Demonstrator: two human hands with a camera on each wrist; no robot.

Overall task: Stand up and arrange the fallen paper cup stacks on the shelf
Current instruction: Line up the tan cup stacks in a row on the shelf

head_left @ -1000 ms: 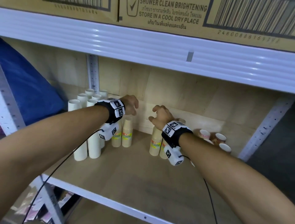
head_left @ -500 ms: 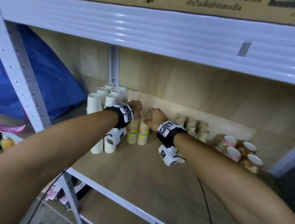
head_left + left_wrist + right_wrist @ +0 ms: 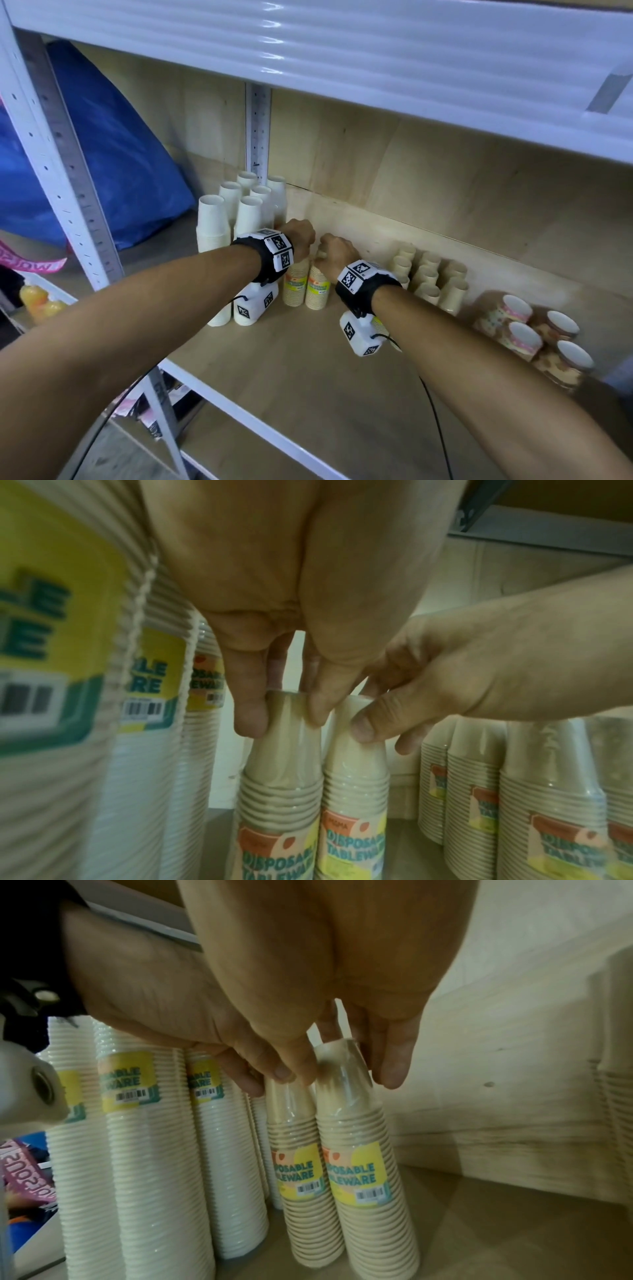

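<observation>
Two wrapped beige paper cup stacks stand upright side by side on the wooden shelf board (image 3: 291, 370). My left hand (image 3: 301, 236) pinches the top of the left stack (image 3: 295, 286) between thumb and fingers (image 3: 250, 721). My right hand (image 3: 337, 251) grips the top of the right stack (image 3: 318, 287) right beside it. In the right wrist view my right hand (image 3: 342, 1074) closes round that right stack (image 3: 363, 1150), and the left stack (image 3: 298, 1150) touches it. Both stacks carry yellow labels.
Tall white cup stacks (image 3: 214, 240) stand close on the left, more beige stacks (image 3: 431, 277) on the right. Patterned cup stacks (image 3: 513, 322) lie tilted at the far right. A blue bag (image 3: 120, 154) fills the left bay. The upper shelf beam (image 3: 308, 44) hangs overhead.
My right hand has moved left until it is next to my left hand, onto the neighbouring beige stack. The head view has swung right and down.
</observation>
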